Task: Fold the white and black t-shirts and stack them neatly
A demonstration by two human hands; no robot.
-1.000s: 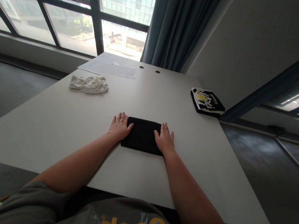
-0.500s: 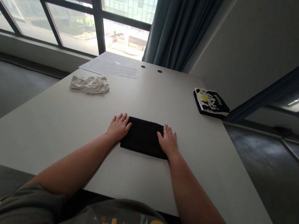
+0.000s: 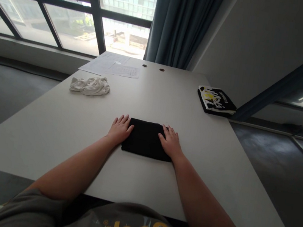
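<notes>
A black cloth folded into a flat rectangle (image 3: 146,139) lies on the white table in front of me. At its left edge rests my left hand (image 3: 120,128), palm down, fingers stretched out, thumb over the cloth's border. My right hand (image 3: 170,141) lies flat across the cloth's right edge with its fingers spread. Both hands touch the cloth without gripping it. What kind of garment or fabric it is, the folds do not show.
A crumpled white cloth (image 3: 90,85) lies on the table (image 3: 50,132) at the left. Behind it are paper sheets (image 3: 118,68). Folded black cloth with white and yellow print (image 3: 216,101) sits by the right edge. A blue curtain (image 3: 182,26) hangs beyond the far edge.
My right hand has shifted slightly left and further onto the cloth, its fingers over the right edge. My left hand stays in place. The camera view has turned a little.
</notes>
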